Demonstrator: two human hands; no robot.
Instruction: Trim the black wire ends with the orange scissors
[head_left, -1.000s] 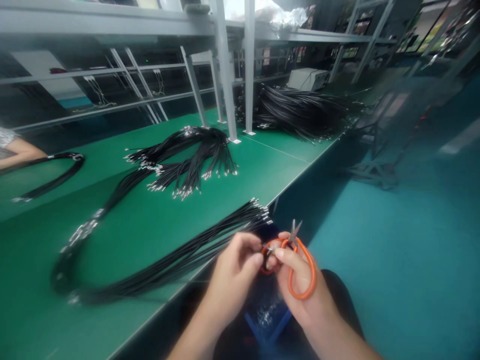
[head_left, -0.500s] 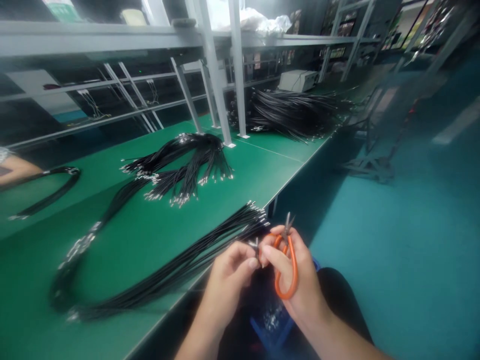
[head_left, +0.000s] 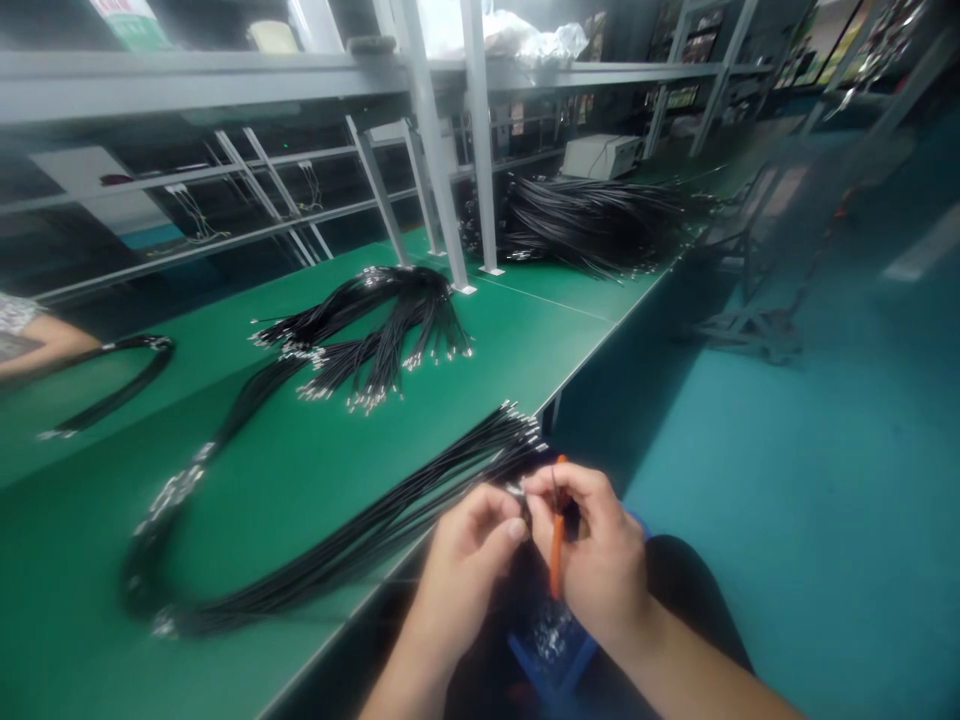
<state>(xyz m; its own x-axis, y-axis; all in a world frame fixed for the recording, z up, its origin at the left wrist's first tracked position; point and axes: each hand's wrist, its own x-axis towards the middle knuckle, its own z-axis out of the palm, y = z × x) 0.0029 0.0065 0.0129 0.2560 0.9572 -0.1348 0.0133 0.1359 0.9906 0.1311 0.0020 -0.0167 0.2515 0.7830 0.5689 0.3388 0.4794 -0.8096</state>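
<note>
My left hand [head_left: 476, 540] is closed, thumb and forefinger pinching the end of a black cable [head_left: 520, 490] with a shiny tip. Against it, the fingertips of my right hand [head_left: 592, 530] press together at the same cable end. Orange-handled scissors [head_left: 557, 555] sit in my right hand, seen edge-on, their blades mostly hidden by the fingers. A long bundle of black cables [head_left: 360, 535] with silvery ends lies on the green table [head_left: 247, 530], its near ends just beyond my hands. Under my hands is a blue bin [head_left: 536, 665] holding small shiny pieces.
More black cables [head_left: 390, 330] lie mid-table, and a large heap [head_left: 592, 220] lies farther back by a pale box [head_left: 600, 157]. Metal posts [head_left: 439, 160] hold a shelf above. Another person's arm [head_left: 56, 340] rests at left beside a curved bundle. A cart [head_left: 750, 330] stands on the floor.
My right hand has turned over, so the scissors show edge-on rather than with open loops and blades up. Its fingers have closed in on the cable end; the view has shifted slightly.
</note>
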